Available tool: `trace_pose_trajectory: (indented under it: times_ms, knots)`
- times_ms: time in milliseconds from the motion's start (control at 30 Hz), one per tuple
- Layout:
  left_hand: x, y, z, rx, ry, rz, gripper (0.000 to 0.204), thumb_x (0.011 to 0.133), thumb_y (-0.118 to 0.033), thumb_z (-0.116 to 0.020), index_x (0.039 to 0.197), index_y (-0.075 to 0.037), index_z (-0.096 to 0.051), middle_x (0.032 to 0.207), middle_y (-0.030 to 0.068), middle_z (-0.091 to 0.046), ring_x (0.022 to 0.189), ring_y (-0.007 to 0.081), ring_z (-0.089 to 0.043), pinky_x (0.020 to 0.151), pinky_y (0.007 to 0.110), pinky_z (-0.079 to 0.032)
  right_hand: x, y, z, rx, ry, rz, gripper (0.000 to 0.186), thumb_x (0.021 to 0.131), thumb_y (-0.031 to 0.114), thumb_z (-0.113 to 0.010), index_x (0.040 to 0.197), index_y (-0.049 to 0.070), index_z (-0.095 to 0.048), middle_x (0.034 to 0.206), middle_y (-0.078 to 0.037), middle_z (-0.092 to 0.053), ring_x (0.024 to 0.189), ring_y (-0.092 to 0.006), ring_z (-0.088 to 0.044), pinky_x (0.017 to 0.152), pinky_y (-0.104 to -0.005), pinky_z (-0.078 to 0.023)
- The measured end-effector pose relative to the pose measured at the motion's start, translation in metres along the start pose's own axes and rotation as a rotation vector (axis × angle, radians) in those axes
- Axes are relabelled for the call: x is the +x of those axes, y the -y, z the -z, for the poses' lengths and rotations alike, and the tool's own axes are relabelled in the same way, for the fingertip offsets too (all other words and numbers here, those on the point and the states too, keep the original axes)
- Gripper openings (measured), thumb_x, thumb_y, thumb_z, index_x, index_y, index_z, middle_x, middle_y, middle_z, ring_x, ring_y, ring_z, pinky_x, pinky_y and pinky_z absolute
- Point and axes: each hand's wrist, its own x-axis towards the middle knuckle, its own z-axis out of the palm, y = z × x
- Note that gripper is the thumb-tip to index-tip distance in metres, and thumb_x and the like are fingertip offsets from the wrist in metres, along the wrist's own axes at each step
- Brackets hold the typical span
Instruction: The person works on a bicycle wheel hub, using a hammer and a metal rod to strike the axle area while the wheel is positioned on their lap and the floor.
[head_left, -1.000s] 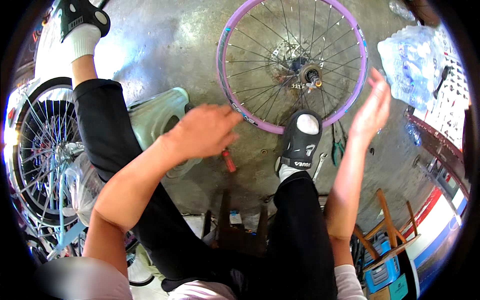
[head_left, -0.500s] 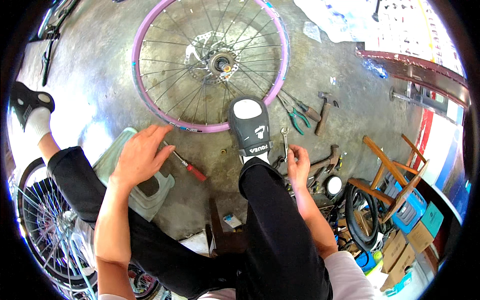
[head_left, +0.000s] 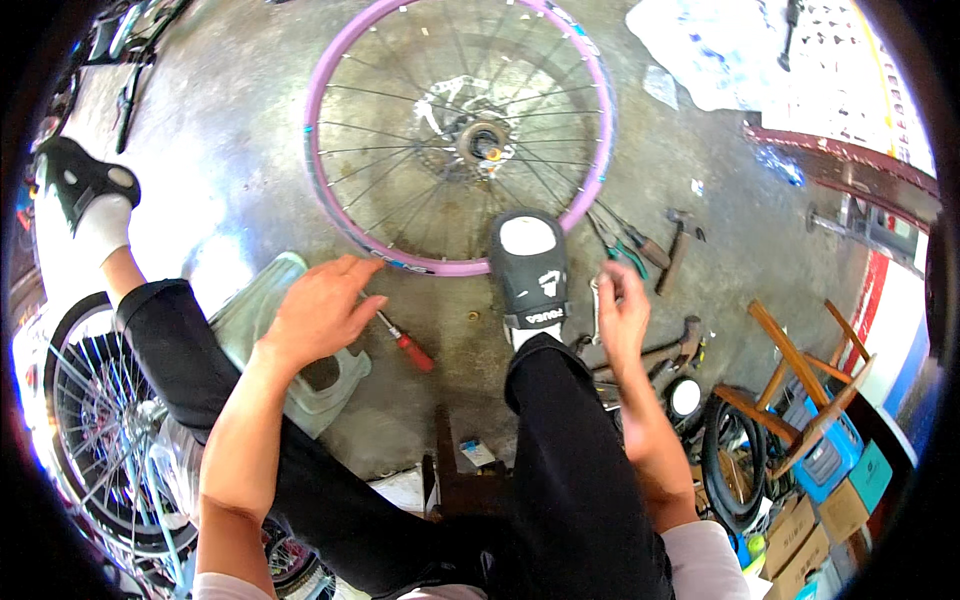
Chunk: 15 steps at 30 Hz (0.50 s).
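My left hand (head_left: 325,308) is stretched out with thumb and fingers apart, its fingertips near the lower edge of a purple bicycle wheel rim (head_left: 455,268). By its thumb, a red-handled screwdriver (head_left: 413,352) lies on the floor, its tip hidden behind the hand. My right hand (head_left: 624,315) is curled, fingertips drawn together; what they hold, if anything, is hidden. Just left of it a small wrench (head_left: 595,305) is partly visible. The wheel lies flat, its hub (head_left: 484,143) and brake disc facing up. My shoe (head_left: 530,265) is against the rim.
Green-handled pliers (head_left: 628,258) and a hammer (head_left: 676,250) lie right of the wheel. Another hammer (head_left: 683,345) lies among several tools. A wooden stool (head_left: 790,385), coiled black tyres (head_left: 735,460) and boxes stand at right. A grey-green plastic stool (head_left: 325,395) lies by my left leg.
My view has shifted, moving the scene right and down. My right hand has moved forward alongside the wrench. My left hand stays by the rim and screwdriver.
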Motion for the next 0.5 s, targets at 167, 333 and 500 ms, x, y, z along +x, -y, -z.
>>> trace_pose_trajectory:
  times_ms: [167, 333, 500]
  knots:
    - [0.0, -0.003, -0.002, 0.022, 0.001, -0.026, 0.043, 0.096, -0.027, -0.068, 0.131, -0.004, -0.061, 0.114, 0.0199, -0.067, 0.105, 0.0417, -0.066, 0.089, 0.048, -0.054, 0.077, 0.091, -0.02, 0.081, 0.032, 0.211, 0.018, 0.1, 0.017, -0.066, 0.114, 0.009, -0.072, 0.093, -0.007, -0.071, 0.072, -0.0176, -0.062, 0.068, -0.0312, -0.05]
    - [0.0, 0.0, -0.001, 0.019, 0.015, -0.007, 0.044, 0.097, -0.026, -0.068, 0.133, -0.003, -0.059, 0.114, 0.0206, -0.067, 0.103, 0.042, -0.066, 0.09, 0.048, -0.054, 0.123, 0.132, -0.044, 0.039, 0.058, 0.282, 0.019, 0.099, 0.016, -0.061, 0.112, 0.009, -0.073, 0.1, -0.011, -0.074, 0.081, -0.0269, -0.069, 0.076, -0.0381, -0.054]
    - [-0.002, 0.001, -0.003, 0.028, 0.01, -0.012, 0.044, 0.097, -0.027, -0.067, 0.133, -0.003, -0.059, 0.115, 0.0208, -0.067, 0.104, 0.0415, -0.066, 0.091, 0.048, -0.053, 0.136, 0.148, -0.058, 0.03, 0.102, 0.25, 0.028, 0.094, 0.012, -0.054, 0.111, 0.012, -0.076, 0.109, -0.014, -0.074, 0.096, -0.0346, -0.071, 0.086, -0.0418, -0.054]
